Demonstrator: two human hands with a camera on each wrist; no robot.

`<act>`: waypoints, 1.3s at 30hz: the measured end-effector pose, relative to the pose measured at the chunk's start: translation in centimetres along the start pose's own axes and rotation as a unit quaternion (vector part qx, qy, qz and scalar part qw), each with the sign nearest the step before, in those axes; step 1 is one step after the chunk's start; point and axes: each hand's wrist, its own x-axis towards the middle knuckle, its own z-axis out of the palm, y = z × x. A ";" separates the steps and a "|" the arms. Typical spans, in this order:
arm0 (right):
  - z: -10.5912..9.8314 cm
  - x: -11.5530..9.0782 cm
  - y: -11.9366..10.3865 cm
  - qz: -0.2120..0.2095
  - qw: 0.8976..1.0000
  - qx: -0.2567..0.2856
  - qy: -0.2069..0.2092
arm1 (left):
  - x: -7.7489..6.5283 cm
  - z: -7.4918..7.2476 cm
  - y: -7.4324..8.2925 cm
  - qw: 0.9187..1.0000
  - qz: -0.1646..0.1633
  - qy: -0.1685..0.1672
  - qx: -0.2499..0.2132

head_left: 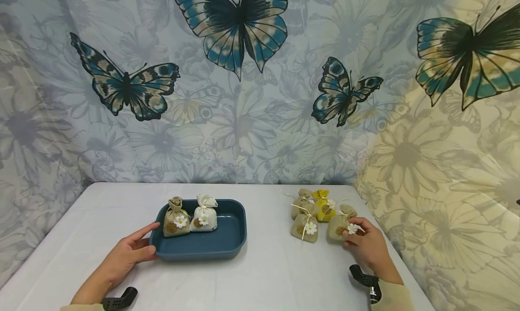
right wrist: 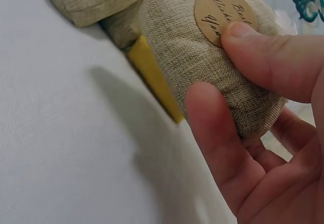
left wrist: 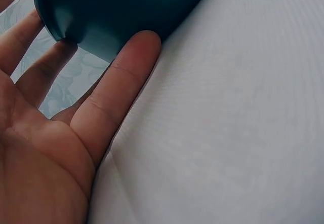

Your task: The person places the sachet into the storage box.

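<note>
My left hand (head_left: 126,259) rests on the left end of a blue-grey rectangular tray (head_left: 203,255), its fingers and thumb fairly straight. The tray's outer wall (left wrist: 116,11) fills the top of the left wrist view, against those fingertips. Inside the tray stand a beige drawstring sachet (head_left: 170,216) and a white one (head_left: 208,215), each with a white flower. On the right, my right hand (head_left: 371,248) pinches a beige linen sachet (head_left: 336,226). The right wrist view shows its round brown label (right wrist: 210,13) with a fingertip on it; the sachet's back is hidden.
Left of the held sachet cluster a beige sachet (head_left: 302,225), another beige one (head_left: 302,196) behind it, and a yellow sachet (head_left: 323,211). A white cloth (head_left: 264,275) covers the table. Behind hangs a butterfly-patterned curtain (head_left: 243,135).
</note>
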 end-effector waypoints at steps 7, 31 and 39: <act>0.0 0.1 -0.8 0.004 1.000 0.011 0.014 | 0.1 0.1 0.2 1.000 -0.002 0.002 0.001; 2.3 -2.0 -7.9 -0.063 0.998 -0.009 0.006 | 0.1 -0.3 -0.4 1.000 0.017 -0.012 0.002; 5.3 -3.5 -12.0 -0.104 0.993 0.031 -0.045 | 0.3 -0.2 -0.3 1.000 0.012 -0.003 0.003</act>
